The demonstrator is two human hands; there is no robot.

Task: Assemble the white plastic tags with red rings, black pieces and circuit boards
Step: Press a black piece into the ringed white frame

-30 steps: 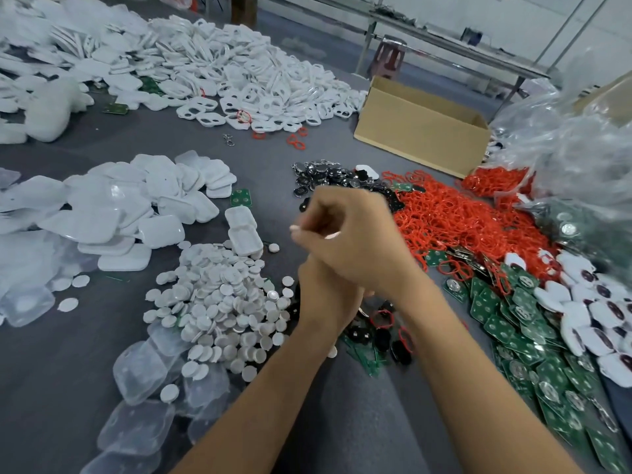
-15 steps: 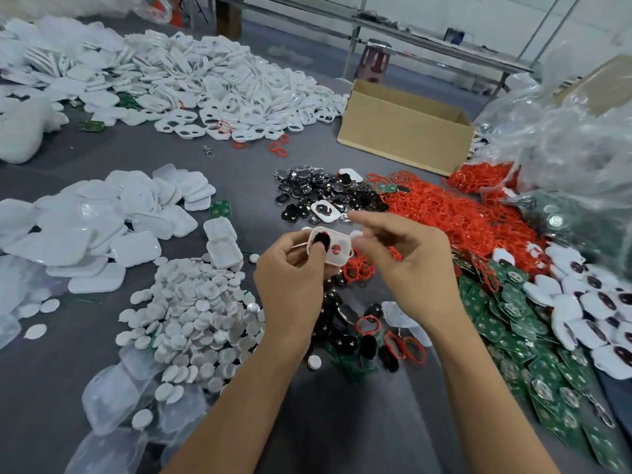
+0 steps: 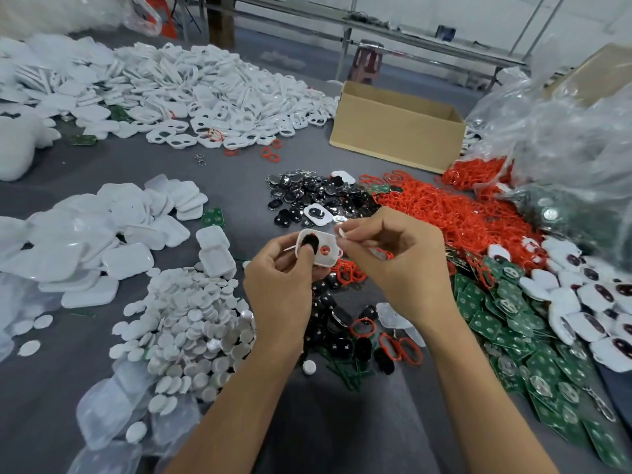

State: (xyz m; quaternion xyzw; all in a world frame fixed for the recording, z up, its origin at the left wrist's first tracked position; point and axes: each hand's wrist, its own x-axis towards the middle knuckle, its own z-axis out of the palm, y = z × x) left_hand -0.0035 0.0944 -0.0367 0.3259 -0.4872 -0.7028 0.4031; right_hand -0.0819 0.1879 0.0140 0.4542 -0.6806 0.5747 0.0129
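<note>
My left hand (image 3: 280,289) grips a white plastic tag (image 3: 325,249) above the table's middle; a black piece sits in its left opening under my thumb and a red ring shows in its right hole. My right hand (image 3: 400,265) is just right of the tag with fingers curled, pinching a small white bit at its fingertips and touching the tag's right edge. Beyond the hands lies a pile of black pieces (image 3: 314,196). Red rings (image 3: 444,213) are heaped to the right, and green circuit boards (image 3: 506,323) spread at the near right.
White round discs (image 3: 191,323) and white covers (image 3: 102,241) lie on the left, white tag frames (image 3: 222,90) at the back. A cardboard box (image 3: 393,131) stands behind the rings, plastic bags (image 3: 564,138) at far right, and assembled tags (image 3: 588,302) along the right edge.
My hands, clasped together a second ago, have parted. The tag now shows in my left hand and my right hand has drawn slightly to the right of it.
</note>
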